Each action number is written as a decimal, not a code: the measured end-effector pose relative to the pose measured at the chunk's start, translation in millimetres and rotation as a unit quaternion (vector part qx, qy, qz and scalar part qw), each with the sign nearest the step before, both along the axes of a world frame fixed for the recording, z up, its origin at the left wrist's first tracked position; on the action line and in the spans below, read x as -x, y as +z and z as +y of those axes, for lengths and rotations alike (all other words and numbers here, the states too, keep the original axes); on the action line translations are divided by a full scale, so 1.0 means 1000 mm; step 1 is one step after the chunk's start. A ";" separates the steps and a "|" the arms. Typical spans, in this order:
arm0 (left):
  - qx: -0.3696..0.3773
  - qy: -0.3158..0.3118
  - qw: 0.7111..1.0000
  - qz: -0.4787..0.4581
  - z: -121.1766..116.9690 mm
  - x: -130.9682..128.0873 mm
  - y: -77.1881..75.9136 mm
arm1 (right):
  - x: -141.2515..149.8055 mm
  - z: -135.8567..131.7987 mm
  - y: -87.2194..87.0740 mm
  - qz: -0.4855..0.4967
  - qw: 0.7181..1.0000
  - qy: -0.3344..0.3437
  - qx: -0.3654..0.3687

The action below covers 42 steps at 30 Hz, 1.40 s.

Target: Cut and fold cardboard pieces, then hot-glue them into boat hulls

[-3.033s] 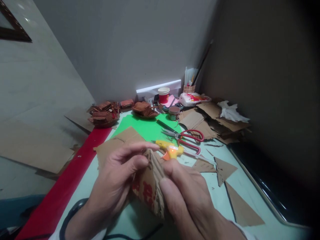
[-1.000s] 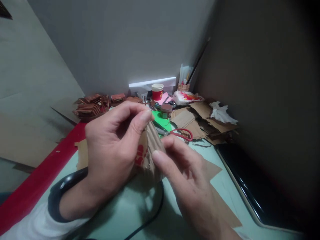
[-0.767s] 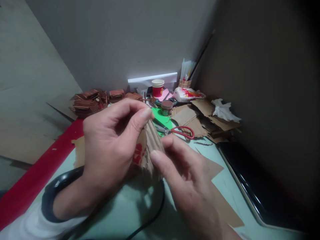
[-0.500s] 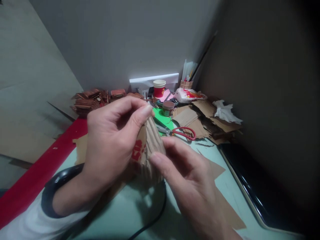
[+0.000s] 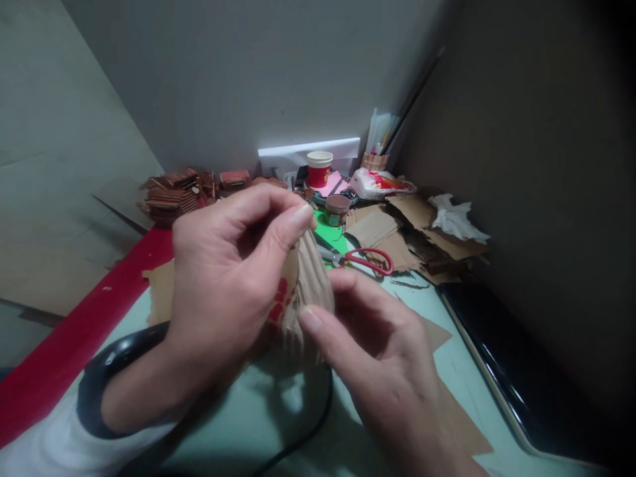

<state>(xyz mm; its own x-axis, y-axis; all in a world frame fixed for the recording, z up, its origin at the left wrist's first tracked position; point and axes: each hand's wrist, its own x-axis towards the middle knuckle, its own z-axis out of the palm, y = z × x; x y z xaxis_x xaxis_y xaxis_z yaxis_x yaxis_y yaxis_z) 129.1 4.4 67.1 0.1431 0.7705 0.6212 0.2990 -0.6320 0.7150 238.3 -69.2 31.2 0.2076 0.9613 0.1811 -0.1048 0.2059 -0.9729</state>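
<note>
Between my hands, above the tabletop, is a piece of corrugated cardboard (image 5: 311,278) with its ribs bared on one side and red print on the other. My left hand (image 5: 233,265) pinches its upper end between thumb and fingers. Lower down, my right hand (image 5: 372,344) grips the right edge, thumb on the ribbed face and fingers behind. Part of the cardboard is hidden by my left hand. Just beyond lie red-handled scissors (image 5: 368,260) on a green sheet (image 5: 332,232).
Stacks of brown-red pieces (image 5: 171,199) stand at the back left. A paper cup (image 5: 319,169), a small jar (image 5: 337,210) and a holder with sticks (image 5: 375,161) are at the back. Torn cardboard (image 5: 410,212) lies right, above a black glossy object (image 5: 517,377). A dark cable (image 5: 318,424) crosses the table (image 5: 238,424).
My left hand's fingertips have shifted slightly right along with the top of the cardboard. Both hands keep their grip, and the view has moved a little.
</note>
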 end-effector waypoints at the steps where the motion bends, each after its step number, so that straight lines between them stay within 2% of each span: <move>1: -0.003 -0.002 1.000 0.000 0.000 0.000 0.000 | 0.000 0.000 0.000 -0.004 1.000 0.003 0.002; 13: 0.021 -0.021 1.000 0.003 0.006 0.006 0.002 | -0.002 0.001 0.004 0.025 0.998 0.058 0.015; 18: 0.007 -0.018 1.000 0.008 0.002 0.004 0.000 | -0.002 -0.002 0.005 0.036 0.996 0.070 0.031; 23: -0.009 -0.015 0.999 0.030 -0.003 0.004 -0.002 | -0.005 -0.002 0.007 0.016 0.996 0.078 0.031; 28: 0.009 -0.009 1.000 0.028 -0.004 0.011 -0.005 | -0.004 -0.003 0.006 -0.008 0.994 0.105 0.031; 35: 0.009 -0.015 1.000 0.024 -0.006 0.014 -0.006 | -0.004 -0.008 0.002 -0.170 0.983 0.047 -0.054; 39: -0.010 -0.025 0.999 0.022 -0.008 0.013 -0.007 | -0.001 -0.009 0.001 -0.182 0.980 0.022 -0.071; 42: -0.027 -0.026 0.999 0.016 -0.009 0.013 -0.008 | 0.002 -0.010 0.000 -0.168 0.985 0.008 -0.044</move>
